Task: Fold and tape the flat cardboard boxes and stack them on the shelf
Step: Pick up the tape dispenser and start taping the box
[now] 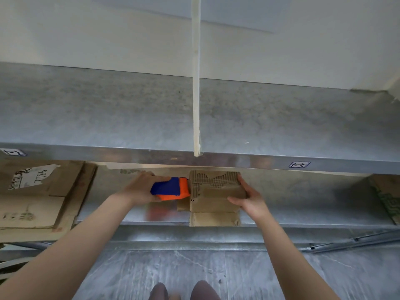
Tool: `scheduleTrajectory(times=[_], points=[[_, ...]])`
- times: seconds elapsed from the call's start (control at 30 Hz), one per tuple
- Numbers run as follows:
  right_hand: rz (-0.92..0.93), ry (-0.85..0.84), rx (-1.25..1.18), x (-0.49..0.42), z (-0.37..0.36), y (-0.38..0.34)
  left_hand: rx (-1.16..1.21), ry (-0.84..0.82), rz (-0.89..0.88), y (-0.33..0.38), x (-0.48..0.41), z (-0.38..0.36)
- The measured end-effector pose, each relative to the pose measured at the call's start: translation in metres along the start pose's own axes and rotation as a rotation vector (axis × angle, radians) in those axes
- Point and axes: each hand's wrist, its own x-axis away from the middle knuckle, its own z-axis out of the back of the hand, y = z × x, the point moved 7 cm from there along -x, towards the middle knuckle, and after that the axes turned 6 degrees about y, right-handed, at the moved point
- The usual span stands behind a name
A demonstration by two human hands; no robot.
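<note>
A small brown cardboard box sits on the lower metal shelf, its torn top showing corrugation and one flap hanging over the shelf's front edge. My left hand grips a blue and orange tape dispenser, whose orange end touches the box's left side. My right hand holds the box's right side, thumb on the front face and fingers along the side.
Flattened cardboard boxes lie stacked at the left of the lower shelf. Another printed carton stands at the far right. The upper shelf spans above, split by a white upright post. Grey floor and my feet are below.
</note>
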Motion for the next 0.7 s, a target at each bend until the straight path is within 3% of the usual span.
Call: scheduleTrajectory(times=[0.2,0.57,0.7], points=[[0.004,-0.006,-0.009,-0.003,0.000,0.000,0.169,-0.006,0.110,-0.004,0.007,-0.011],[0.014,0.002,-0.010,-0.002,-0.001,-0.001,0.237,-0.014,0.231,-0.005,0.020,-0.018],[0.010,-0.004,-0.004,-0.002,0.000,-0.002,0.045,-0.045,0.184,-0.024,0.027,-0.009]])
